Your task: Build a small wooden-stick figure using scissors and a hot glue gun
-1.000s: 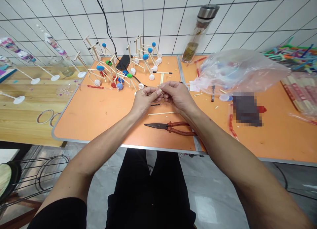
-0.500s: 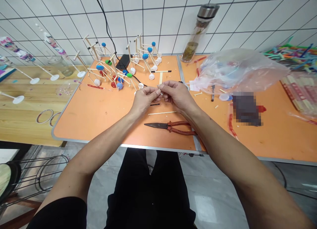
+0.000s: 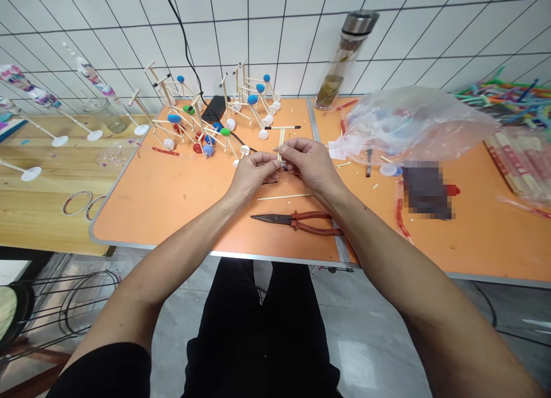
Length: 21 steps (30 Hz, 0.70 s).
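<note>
My left hand (image 3: 252,175) and my right hand (image 3: 307,163) meet above the orange table (image 3: 172,197), fingertips pinched together on a small wooden stick piece (image 3: 279,154) that pokes up between them. Both hands are closed around it. A thin wooden stick (image 3: 284,196) lies on the table just below my hands. Red-handled pliers (image 3: 299,220) lie nearer the front edge, untouched.
Stick-and-cap models (image 3: 206,123) with blue, green and red caps stand at the back of the table. A glass bottle (image 3: 342,59) stands by the wall. A clear plastic bag (image 3: 413,125) of parts lies to the right, with coloured straws (image 3: 508,94) beyond. A wooden bench (image 3: 38,203) adjoins on the left.
My hands have shifted slightly and kept their pinch on the small stick piece. Nothing else on the table has moved.
</note>
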Each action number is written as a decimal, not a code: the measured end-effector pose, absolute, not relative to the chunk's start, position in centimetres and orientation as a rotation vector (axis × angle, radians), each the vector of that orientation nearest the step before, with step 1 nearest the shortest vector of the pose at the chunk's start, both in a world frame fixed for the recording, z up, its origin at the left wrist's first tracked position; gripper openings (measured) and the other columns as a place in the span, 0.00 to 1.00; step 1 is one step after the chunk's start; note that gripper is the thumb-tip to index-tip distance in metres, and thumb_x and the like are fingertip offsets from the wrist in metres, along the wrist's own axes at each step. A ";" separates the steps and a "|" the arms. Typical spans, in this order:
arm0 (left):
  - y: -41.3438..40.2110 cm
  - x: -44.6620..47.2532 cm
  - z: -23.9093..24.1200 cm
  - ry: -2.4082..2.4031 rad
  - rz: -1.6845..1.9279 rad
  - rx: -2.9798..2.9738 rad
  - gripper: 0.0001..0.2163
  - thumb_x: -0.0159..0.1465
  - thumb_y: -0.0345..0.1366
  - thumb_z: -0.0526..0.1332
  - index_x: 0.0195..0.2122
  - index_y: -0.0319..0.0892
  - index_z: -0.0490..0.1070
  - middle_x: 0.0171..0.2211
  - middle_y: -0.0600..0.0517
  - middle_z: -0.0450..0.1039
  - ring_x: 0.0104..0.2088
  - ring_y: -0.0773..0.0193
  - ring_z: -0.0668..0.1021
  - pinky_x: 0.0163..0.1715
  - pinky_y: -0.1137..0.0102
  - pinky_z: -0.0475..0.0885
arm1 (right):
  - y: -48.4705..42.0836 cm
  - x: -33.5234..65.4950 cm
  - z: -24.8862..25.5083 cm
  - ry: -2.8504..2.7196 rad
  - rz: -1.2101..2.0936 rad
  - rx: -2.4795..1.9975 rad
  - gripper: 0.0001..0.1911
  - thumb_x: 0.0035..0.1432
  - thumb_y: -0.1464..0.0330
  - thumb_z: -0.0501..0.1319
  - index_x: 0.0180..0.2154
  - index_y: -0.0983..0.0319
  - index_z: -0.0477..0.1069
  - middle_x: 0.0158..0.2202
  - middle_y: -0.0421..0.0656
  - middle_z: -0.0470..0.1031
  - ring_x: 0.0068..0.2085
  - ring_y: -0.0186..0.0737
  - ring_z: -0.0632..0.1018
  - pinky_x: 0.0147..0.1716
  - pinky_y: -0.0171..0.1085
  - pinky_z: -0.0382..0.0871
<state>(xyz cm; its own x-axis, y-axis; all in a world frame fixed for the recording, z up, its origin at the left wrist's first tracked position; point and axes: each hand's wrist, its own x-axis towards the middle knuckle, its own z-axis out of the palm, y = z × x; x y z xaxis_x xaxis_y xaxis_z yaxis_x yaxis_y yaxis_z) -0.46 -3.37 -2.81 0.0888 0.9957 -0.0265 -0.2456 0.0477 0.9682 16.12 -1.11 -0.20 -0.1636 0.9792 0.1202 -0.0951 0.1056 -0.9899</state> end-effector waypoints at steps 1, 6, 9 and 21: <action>-3.4 -0.5 -2.8 0.984 1.226 1.039 0.19 0.54 0.48 0.84 0.36 0.42 0.82 0.33 0.52 0.86 0.30 0.67 0.83 0.35 0.71 0.79 | -1.2 16.1 -0.2 -1.336 1.264 -0.977 0.21 0.50 0.53 0.83 0.28 0.58 0.77 0.26 0.37 0.74 0.26 0.32 0.68 0.26 0.35 0.62; -3.4 -0.5 -2.6 1.008 1.249 1.058 0.22 0.53 0.52 0.85 0.36 0.42 0.83 0.34 0.51 0.86 0.31 0.66 0.83 0.36 0.71 0.78 | -1.5 16.0 -0.1 -1.398 1.212 -0.980 0.19 0.56 0.56 0.81 0.29 0.58 0.77 0.28 0.38 0.76 0.27 0.33 0.68 0.29 0.37 0.64; -3.4 -0.5 -2.6 1.018 1.264 1.047 0.23 0.53 0.53 0.86 0.34 0.41 0.82 0.31 0.51 0.85 0.30 0.66 0.83 0.36 0.71 0.78 | -1.6 15.9 -0.2 -1.412 1.189 -0.981 0.18 0.57 0.56 0.80 0.29 0.58 0.77 0.28 0.38 0.76 0.28 0.33 0.69 0.30 0.37 0.64; -3.2 -0.4 -2.8 0.984 1.270 1.039 0.23 0.54 0.52 0.86 0.33 0.41 0.80 0.30 0.52 0.84 0.30 0.68 0.82 0.37 0.72 0.77 | -1.9 16.0 0.5 -1.493 1.188 -0.934 0.21 0.57 0.51 0.81 0.28 0.59 0.79 0.27 0.38 0.75 0.29 0.34 0.70 0.31 0.36 0.66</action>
